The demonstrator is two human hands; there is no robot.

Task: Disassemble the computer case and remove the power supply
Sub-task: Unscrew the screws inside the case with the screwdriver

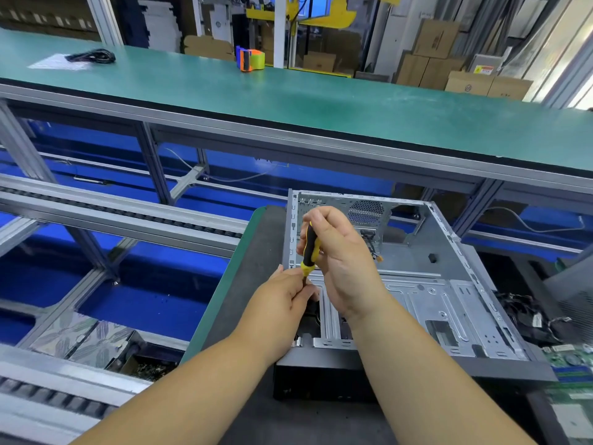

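Observation:
An open grey metal computer case (426, 284) lies on its side on a dark mat, interior facing up. A black and yellow screwdriver (310, 248) stands nearly upright at the case's left edge. My right hand (340, 258) grips its handle from the right. My left hand (285, 300) pinches the lower end of the screwdriver near the tip, against the case's left wall. The tip and any screw under it are hidden by my fingers. The power supply cannot be made out; a dark block (321, 380) shows at the case's near end under my forearms.
A green circuit board (574, 361) and a tangle of black cables (526, 316) lie right of the case. A long green workbench (288, 101) runs across the back with an orange tape dispenser (250, 59) and black cable (91, 56). Roller conveyor rails (96, 207) sit left.

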